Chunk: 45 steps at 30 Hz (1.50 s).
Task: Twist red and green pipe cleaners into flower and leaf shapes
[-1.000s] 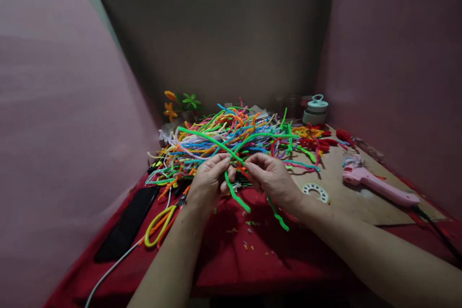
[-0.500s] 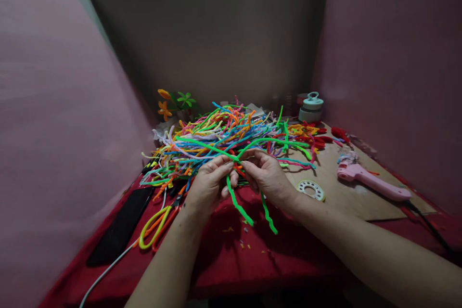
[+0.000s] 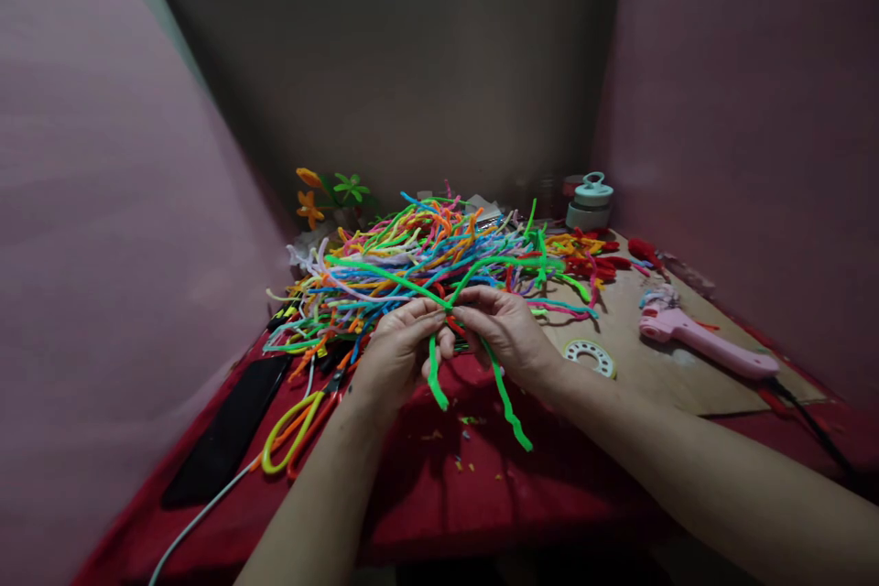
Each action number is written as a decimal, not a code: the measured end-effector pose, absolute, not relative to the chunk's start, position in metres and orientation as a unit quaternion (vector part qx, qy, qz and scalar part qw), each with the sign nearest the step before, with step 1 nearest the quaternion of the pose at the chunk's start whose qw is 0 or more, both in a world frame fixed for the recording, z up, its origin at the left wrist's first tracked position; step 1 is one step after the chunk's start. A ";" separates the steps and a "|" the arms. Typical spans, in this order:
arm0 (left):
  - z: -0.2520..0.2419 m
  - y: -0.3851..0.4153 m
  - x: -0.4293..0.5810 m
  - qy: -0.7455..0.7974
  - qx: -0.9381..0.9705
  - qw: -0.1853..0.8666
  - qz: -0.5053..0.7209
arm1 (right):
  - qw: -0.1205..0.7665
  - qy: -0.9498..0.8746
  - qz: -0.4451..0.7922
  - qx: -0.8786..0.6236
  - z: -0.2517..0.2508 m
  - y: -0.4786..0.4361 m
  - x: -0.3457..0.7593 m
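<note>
Bright green pipe cleaners (image 3: 506,398) cross between my two hands, two ends reaching up and outward and two hanging down toward the table. My left hand (image 3: 405,343) pinches them just left of the crossing. On the other side, my right hand (image 3: 504,330) pinches them close by, fingertips nearly meeting the left ones. Behind both hands lies a big heap of many-coloured pipe cleaners (image 3: 412,247). A bit of red-orange shows below the crossing; what it belongs to is partly hidden by my fingers.
Left of my arm lie yellow-and-orange-handled scissors (image 3: 295,426), a black phone-like slab (image 3: 226,430) and a white cable (image 3: 199,517). On a board (image 3: 659,385) at right sit a pink glue gun (image 3: 707,343) and a white ring with holes (image 3: 589,359). Orange flowers (image 3: 310,211) stand behind.
The lower left green end has swung left and now hangs shorter and straighter. The upper ends have shifted slightly left. Both hands keep their pinch at the crossing.
</note>
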<state>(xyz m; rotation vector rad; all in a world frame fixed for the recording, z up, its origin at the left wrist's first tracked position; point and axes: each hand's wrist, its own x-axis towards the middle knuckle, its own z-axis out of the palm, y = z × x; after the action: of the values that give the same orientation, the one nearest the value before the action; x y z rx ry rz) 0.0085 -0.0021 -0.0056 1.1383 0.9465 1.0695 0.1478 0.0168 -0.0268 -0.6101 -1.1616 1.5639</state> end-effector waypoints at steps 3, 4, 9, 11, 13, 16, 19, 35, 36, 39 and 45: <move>-0.006 -0.002 0.009 0.411 0.493 0.611 0.463 | 0.530 -0.481 0.652 -0.252 -0.026 0.017 0.148; -0.006 -0.002 0.009 0.413 0.495 0.607 0.464 | 0.528 -0.484 0.652 -0.248 -0.026 0.017 0.148; -0.002 -0.005 0.014 0.445 0.535 0.553 0.458 | 0.518 -0.503 0.656 -0.222 -0.025 0.016 0.148; -0.002 -0.005 0.016 0.460 0.562 0.519 0.451 | 0.516 -0.501 0.659 -0.219 -0.025 0.015 0.148; -0.003 -0.004 0.016 0.473 0.586 0.485 0.445 | 0.515 -0.491 0.664 -0.229 -0.025 0.015 0.149; -0.008 -0.002 0.015 0.493 0.589 0.466 0.439 | 0.521 -0.484 0.658 -0.249 -0.024 0.016 0.149; -0.010 -0.002 0.014 0.482 0.552 0.504 0.457 | 0.519 -0.493 0.653 -0.248 -0.023 0.017 0.150; -0.009 0.002 -0.005 0.337 0.465 0.718 0.394 | 0.478 -0.569 0.644 -0.182 -0.021 0.021 0.158; -0.009 0.001 -0.006 0.334 0.466 0.720 0.391 | 0.484 -0.577 0.635 -0.173 -0.021 0.020 0.158; -0.008 0.000 -0.010 0.327 0.462 0.731 0.380 | 0.496 -0.621 0.584 -0.164 -0.022 0.019 0.158; -0.005 -0.001 -0.016 0.330 0.476 0.737 0.348 | 0.488 -0.800 0.299 -0.183 -0.019 0.014 0.162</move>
<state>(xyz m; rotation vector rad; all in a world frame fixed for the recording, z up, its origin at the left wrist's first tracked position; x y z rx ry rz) -0.0162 -0.0008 -0.0048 1.0450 0.7249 0.7635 0.1616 0.0144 -0.0193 -0.4445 -1.9441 0.7281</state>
